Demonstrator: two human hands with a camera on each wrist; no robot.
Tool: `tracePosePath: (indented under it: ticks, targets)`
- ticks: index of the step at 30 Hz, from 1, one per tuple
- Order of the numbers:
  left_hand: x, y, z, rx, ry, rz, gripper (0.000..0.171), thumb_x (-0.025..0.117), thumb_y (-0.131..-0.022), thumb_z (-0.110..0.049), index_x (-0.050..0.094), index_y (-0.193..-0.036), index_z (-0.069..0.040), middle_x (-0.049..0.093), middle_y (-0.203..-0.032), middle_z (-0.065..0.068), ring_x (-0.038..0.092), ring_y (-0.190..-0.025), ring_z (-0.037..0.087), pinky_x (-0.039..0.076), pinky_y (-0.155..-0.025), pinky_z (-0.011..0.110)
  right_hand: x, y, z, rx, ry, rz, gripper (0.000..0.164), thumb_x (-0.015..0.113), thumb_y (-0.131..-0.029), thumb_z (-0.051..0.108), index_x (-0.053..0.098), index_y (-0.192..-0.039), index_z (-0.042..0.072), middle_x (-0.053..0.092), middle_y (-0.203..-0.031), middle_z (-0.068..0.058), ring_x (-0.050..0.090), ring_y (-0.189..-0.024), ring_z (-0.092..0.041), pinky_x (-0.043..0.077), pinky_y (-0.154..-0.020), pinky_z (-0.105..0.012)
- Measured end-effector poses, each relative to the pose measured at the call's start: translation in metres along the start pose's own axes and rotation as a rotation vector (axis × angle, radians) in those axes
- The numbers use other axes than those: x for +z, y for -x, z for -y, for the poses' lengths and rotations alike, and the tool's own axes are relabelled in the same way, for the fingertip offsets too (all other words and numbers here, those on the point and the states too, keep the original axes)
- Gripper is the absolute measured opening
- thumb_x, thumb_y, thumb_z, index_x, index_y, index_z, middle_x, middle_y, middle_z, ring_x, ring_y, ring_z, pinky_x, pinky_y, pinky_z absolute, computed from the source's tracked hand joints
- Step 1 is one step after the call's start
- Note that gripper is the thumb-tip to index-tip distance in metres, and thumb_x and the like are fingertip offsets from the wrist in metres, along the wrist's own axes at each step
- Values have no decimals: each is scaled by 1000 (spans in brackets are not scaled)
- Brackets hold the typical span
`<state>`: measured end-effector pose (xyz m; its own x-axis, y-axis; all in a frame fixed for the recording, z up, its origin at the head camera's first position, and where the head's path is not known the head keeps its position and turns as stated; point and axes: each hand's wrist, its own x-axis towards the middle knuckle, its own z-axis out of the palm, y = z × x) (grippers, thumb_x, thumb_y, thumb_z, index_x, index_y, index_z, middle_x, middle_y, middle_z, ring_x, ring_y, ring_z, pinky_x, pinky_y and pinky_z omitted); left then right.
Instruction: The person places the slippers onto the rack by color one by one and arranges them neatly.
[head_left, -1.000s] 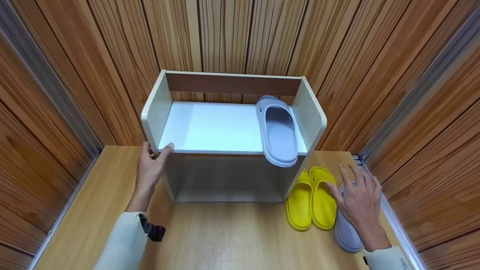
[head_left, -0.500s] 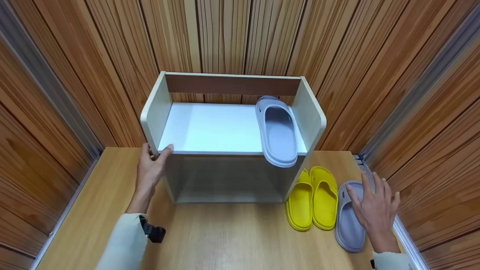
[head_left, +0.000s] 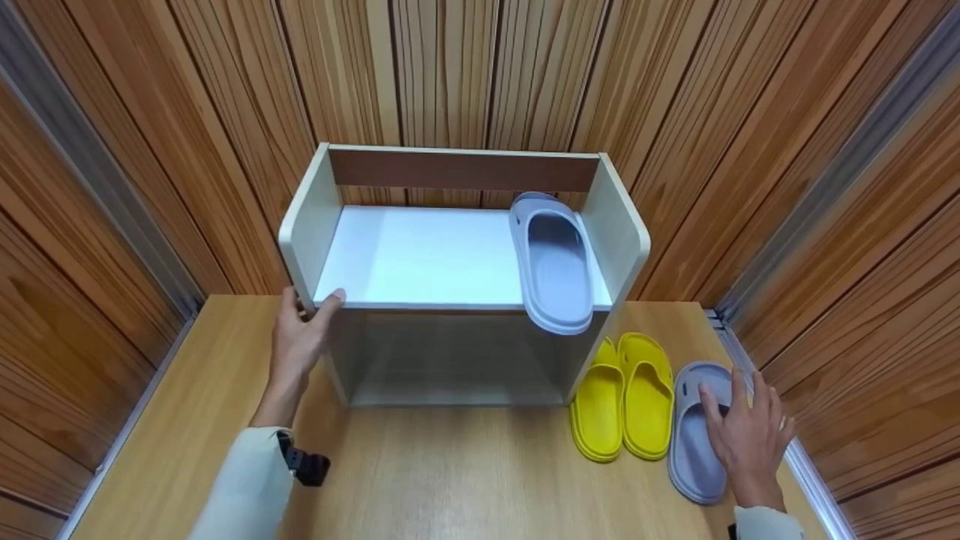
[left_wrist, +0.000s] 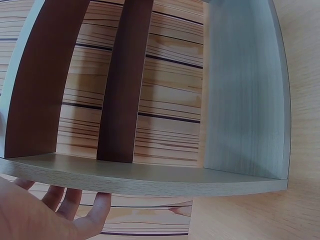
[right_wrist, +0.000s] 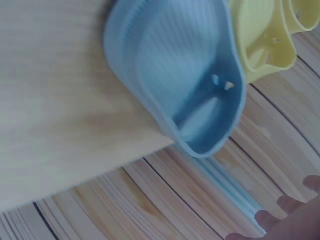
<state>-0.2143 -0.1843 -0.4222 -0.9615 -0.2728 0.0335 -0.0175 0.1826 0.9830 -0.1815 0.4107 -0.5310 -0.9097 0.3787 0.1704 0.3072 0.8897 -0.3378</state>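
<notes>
My left hand [head_left: 300, 334] holds the left side panel of a small white shoe rack [head_left: 420, 255], thumb at the shelf's front edge. In the left wrist view, its fingers [left_wrist: 70, 200] lie along the panel's outer face. On the upper shelf, at the right end, sits one grey slipper [head_left: 559, 277], toe toward the back, heel over the front edge. The other grey slipper [head_left: 694, 457] lies on the floor at the right. Over that slipper's right side hovers my right hand [head_left: 746, 442], fingers spread and holding nothing. The right wrist view shows the slipper [right_wrist: 175, 50] apart from the fingertips [right_wrist: 267, 220].
A pair of yellow slippers [head_left: 622, 405] stands between the rack and the floor slipper. Wood-patterned walls [head_left: 465, 75] enclose the back and both sides. A metal rail [head_left: 806, 480] runs along the right floor edge. The rack's lower compartment [head_left: 457, 360] faces forward.
My right hand has shifted right off the middle of the floor slipper, then dropped slightly back toward it. The left hand, rack and slippers stay put.
</notes>
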Motion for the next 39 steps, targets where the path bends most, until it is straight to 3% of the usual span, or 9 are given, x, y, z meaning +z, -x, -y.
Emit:
tracePosePath:
  ticks: [10,21,31,39]
  targets:
    - [0,-1,0,34,20,-2,75,64,-98,-43,28,-155,-9,31,-155,23,36,-135,38,33,-109,60,22,1,-11,144,-63,84,89,32,-100,69,17,-161,5,7,-162,-33,14,-142,-58,19,-105,-78]
    - [0,-1,0,9,6,-20,78,64,-97,-47,27,-156,-11,28,-159,20,32,-141,38,30,-112,60,33,3,-21,235,-172,159,96,27,-97,73,11,-161,3,13,-157,-38,25,-134,-61,31,-101,-74]
    - [1,-1,-1,-17,-8,-14,81,64,-96,-51,26,-156,-12,27,-161,19,32,-142,38,29,-113,60,44,4,-22,336,-226,199,110,40,-90,79,7,-161,2,11,-154,-40,26,-131,-59,31,-103,-71]
    - [0,0,-1,20,23,-3,76,63,-98,-43,25,-157,-12,28,-159,21,32,-138,39,31,-110,63,50,5,-24,372,-241,213,118,56,-86,75,-1,-161,4,14,-148,-42,33,-123,-58,35,-98,-72]
